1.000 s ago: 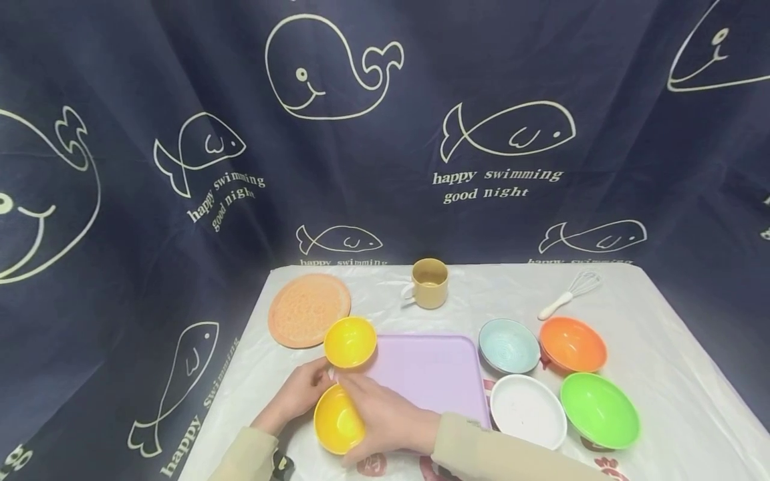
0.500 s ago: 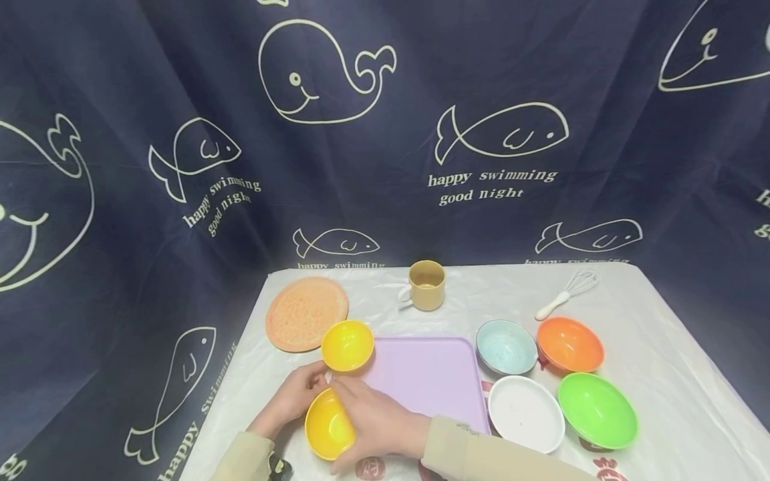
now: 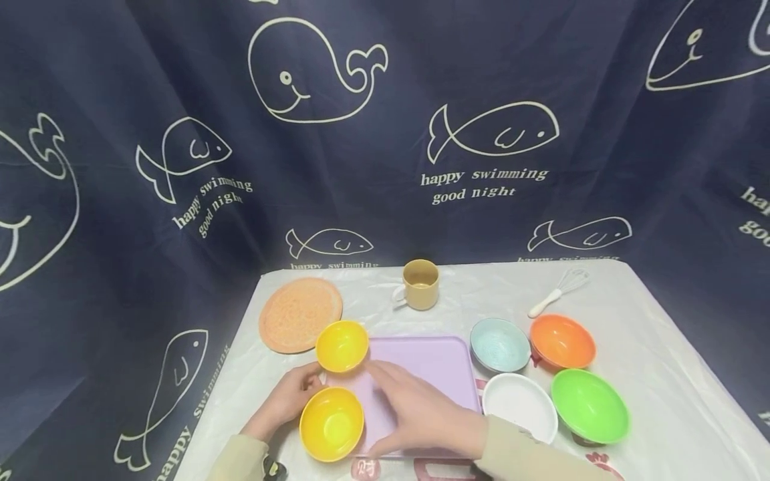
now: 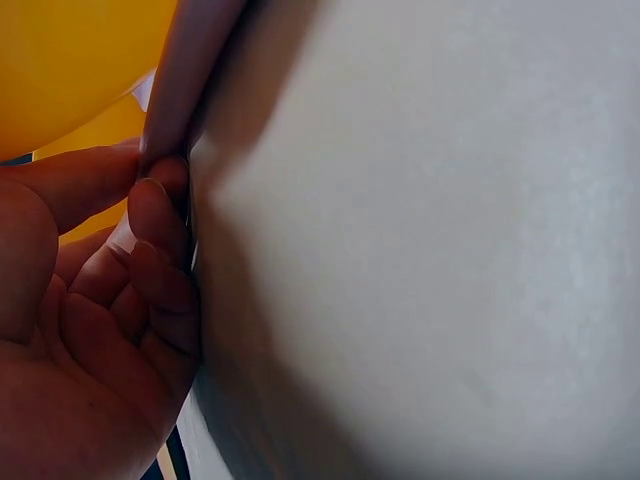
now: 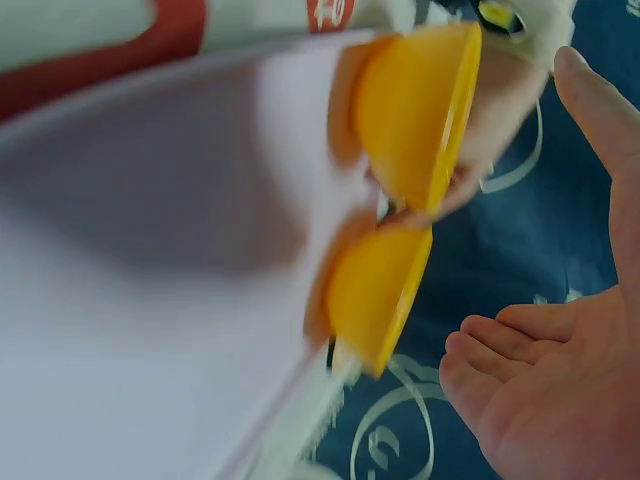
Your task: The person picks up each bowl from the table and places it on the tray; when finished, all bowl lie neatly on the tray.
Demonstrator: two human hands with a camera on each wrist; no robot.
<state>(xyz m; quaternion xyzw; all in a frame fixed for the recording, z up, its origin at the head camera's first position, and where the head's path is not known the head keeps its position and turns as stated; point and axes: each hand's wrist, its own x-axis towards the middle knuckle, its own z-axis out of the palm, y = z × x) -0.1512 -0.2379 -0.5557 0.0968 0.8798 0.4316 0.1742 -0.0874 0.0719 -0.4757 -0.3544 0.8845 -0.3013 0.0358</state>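
Observation:
A purple tray (image 3: pixel 433 357) lies on the table in the head view, with two yellow bowls on its left side. The far yellow bowl (image 3: pixel 342 346) stands at the back left corner, the near yellow bowl (image 3: pixel 332 424) at the front left. Between them, my left hand (image 3: pixel 287 401) pinches the tray's left edge; the left wrist view shows its thumb and curled fingers on the tray edge (image 4: pixel 192 80). Over the tray, just right of the near bowl, my right hand (image 3: pixel 424 414) has its fingers extended and holds nothing. In the right wrist view both bowls are apart from it.
An orange round mat (image 3: pixel 301 314) lies at the back left, a tan mug (image 3: pixel 420 286) behind the tray. To the right are a light blue bowl (image 3: pixel 500 345), white bowl (image 3: pixel 520 407), orange bowl (image 3: pixel 562 341), green bowl (image 3: pixel 589 406) and whisk (image 3: pixel 558 294).
My right hand has let go of the near yellow bowl and moved right over the tray. The bowl shifted slightly left before that. My left hand stays at the tray's edge.

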